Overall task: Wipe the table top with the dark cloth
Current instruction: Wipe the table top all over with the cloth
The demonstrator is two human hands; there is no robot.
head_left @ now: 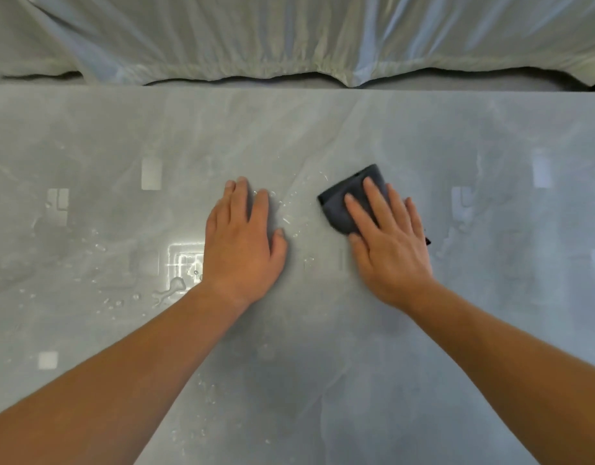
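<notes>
I judged the wipe was best done with firm, even pressure, sweeping the cloth (348,204) toward the water drops (289,213) just left of it, in overlapping passes so no streaks were left, then on to the bigger puddle (170,290) farther left of the cloth. My right hand (390,239) lay flat and spread on top of the cloth, fingers pressing it to the table (323,364), not gripping; the cloth's far corner poked out beyond my fingertips. My left hand (244,243) rested open and empty, palm down on the table, a little left of the cloth.
</notes>
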